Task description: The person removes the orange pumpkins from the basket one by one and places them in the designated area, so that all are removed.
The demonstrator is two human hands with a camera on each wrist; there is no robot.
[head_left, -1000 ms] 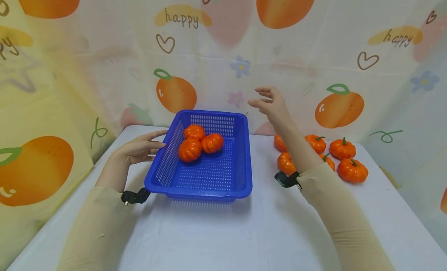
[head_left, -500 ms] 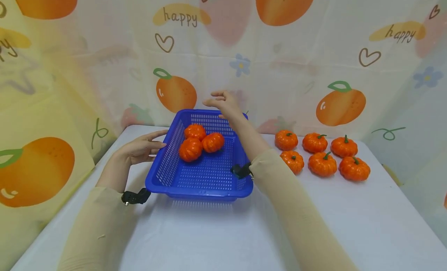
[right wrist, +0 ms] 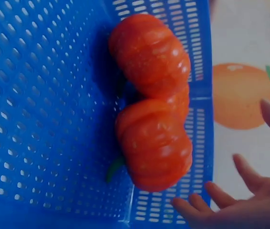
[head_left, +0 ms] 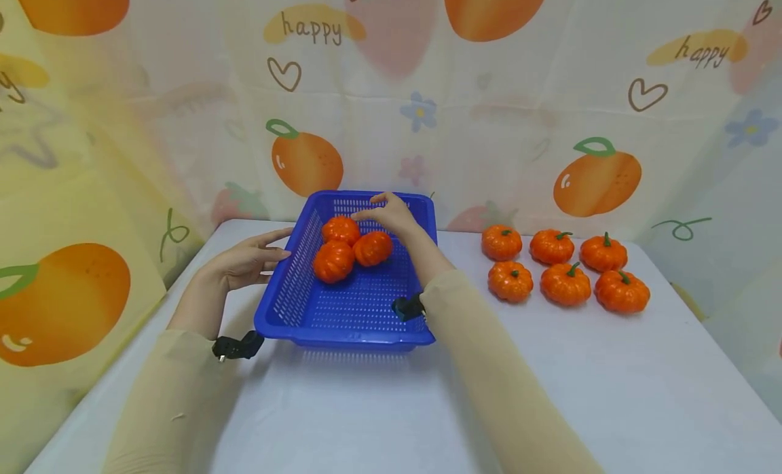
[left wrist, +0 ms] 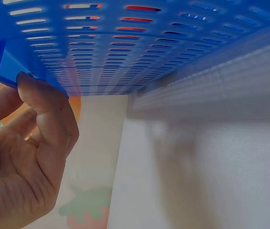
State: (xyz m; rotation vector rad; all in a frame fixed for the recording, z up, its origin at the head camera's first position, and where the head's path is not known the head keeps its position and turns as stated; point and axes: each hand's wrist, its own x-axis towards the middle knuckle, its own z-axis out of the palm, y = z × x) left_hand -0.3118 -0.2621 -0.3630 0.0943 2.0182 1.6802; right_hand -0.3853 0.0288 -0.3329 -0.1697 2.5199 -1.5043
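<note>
A blue plastic basket (head_left: 351, 338) with slotted walls stands on the table, three small orange pumpkins inside, bunched toward its left back. My left hand (head_left: 247, 260) holds the basket's left rim; in the left wrist view the curled fingers (left wrist: 44, 102) meet the rim's edge. Over the basket's back right, my right hand (head_left: 394, 216) has loosely bent, spread fingers with nothing between them. Its fingertips are close to the rear pumpkin (head_left: 340, 229) and the right one (head_left: 373, 248). The front pumpkin (head_left: 333, 261) leans against them. In the right wrist view, that hand (right wrist: 249, 195) appears beside the pumpkins.
Several more orange pumpkins with green stems stand in two rows right of the basket, among them a front-left one (head_left: 510, 282) and a front-right one (head_left: 622, 292). The white table (head_left: 342, 413) ends at a printed cloth backdrop (head_left: 501, 128).
My right hand has moved left from beside the basket's back right corner, then down into the space over the basket. The left hand stays at the rim, and the pumpkins have not moved.
</note>
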